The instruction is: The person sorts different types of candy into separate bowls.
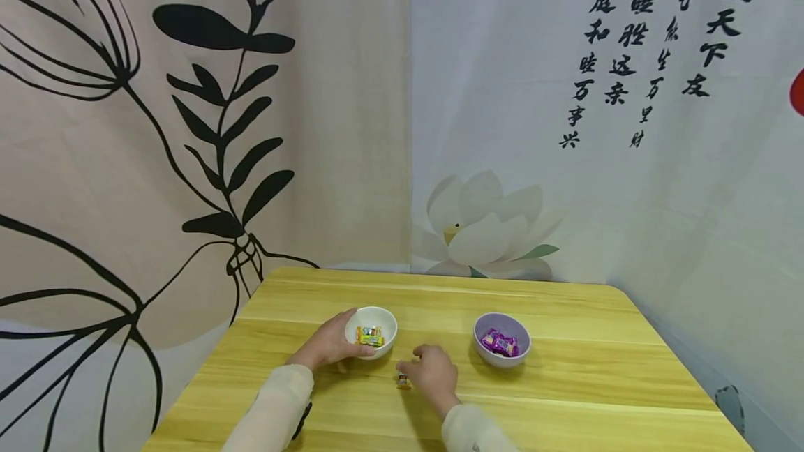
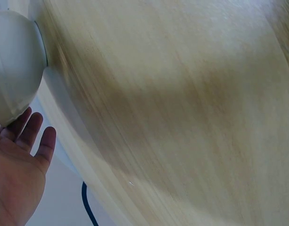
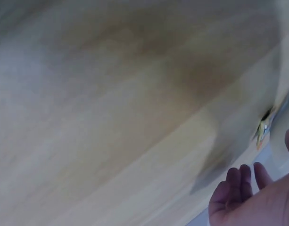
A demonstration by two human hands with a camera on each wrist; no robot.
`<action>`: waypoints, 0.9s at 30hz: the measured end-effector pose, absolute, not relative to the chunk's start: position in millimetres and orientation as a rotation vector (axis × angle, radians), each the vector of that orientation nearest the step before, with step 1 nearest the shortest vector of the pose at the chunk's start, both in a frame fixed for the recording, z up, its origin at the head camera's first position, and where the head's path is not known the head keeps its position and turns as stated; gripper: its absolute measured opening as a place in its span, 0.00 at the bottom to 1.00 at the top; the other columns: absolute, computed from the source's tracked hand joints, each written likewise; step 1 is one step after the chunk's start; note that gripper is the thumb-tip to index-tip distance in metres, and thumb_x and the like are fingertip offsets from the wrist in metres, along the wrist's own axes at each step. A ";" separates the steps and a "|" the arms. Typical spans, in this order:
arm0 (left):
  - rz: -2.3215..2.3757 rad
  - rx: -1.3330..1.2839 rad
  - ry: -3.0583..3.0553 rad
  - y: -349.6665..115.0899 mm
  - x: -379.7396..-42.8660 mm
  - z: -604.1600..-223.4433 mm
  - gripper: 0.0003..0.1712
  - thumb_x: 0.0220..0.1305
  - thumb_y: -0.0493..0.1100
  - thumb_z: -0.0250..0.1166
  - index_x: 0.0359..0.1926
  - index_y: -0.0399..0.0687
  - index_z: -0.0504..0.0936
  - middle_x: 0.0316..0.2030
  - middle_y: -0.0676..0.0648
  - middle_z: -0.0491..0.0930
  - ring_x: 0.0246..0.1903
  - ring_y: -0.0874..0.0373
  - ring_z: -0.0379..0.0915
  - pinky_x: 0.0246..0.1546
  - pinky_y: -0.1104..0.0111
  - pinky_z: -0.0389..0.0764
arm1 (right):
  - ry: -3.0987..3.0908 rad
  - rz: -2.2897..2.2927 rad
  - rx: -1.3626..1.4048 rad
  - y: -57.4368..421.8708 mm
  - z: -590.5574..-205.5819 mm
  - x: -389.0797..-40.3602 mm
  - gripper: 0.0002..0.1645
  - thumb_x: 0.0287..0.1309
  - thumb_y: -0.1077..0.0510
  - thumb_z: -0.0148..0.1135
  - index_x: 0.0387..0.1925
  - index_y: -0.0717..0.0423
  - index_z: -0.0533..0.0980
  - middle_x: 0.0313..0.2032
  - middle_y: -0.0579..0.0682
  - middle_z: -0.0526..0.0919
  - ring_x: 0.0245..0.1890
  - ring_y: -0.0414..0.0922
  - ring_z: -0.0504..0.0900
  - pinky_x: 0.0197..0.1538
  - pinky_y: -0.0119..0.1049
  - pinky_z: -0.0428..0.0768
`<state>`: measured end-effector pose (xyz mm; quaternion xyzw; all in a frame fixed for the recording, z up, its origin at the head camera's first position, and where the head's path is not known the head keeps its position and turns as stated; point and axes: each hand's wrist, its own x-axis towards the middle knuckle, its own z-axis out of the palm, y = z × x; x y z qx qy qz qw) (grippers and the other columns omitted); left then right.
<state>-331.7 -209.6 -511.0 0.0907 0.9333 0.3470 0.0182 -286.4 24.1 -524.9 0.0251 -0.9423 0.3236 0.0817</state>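
Note:
My left hand [image 1: 333, 342] holds a white bowl [image 1: 391, 340] by its left side, thumb along the near side and fingers round the back. Inside it lie yellow-wrapped candies [image 1: 370, 335]. In the left wrist view, the fingertips touch the outer wall of the bowl [image 2: 17, 61]. My right hand [image 1: 433, 377] hovers low over the table, fingers loosely bent, right beside a small yellow-and-dark wrapped candy [image 1: 404, 382]. The right wrist view shows this candy [image 3: 262, 129] on the wood, apart from the right hand [image 3: 245, 195].
To the right stands a light purple bowl [image 1: 502, 361] with purple-wrapped candies [image 1: 500, 342] in it. The yellow wooden table [image 1: 597, 340] has rounded far corners and backs onto printed cloth hangings [image 1: 352, 124]. A dark cord [image 2: 89, 205] shows past the table edge.

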 end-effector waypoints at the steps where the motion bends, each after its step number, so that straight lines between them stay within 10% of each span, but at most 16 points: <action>1: 1.079 0.281 2.896 -209.5 -331.7 -511.1 0.66 0.42 0.64 0.80 0.75 0.37 0.58 0.66 0.36 0.67 0.60 0.42 0.68 0.60 0.45 0.68 | -2.826 0.921 0.071 22.2 -526.8 -285.6 0.26 0.45 0.42 0.76 0.40 0.58 0.85 0.37 0.55 0.84 0.40 0.56 0.82 0.43 0.58 0.76; 27: 1.079 0.253 2.896 -209.4 -330.9 -510.8 0.66 0.42 0.64 0.80 0.75 0.38 0.58 0.66 0.36 0.67 0.61 0.41 0.67 0.61 0.45 0.67 | -2.880 0.642 0.319 37.8 -534.4 -287.0 0.21 0.46 0.48 0.74 0.42 0.54 0.85 0.41 0.54 0.79 0.45 0.54 0.76 0.46 0.55 0.72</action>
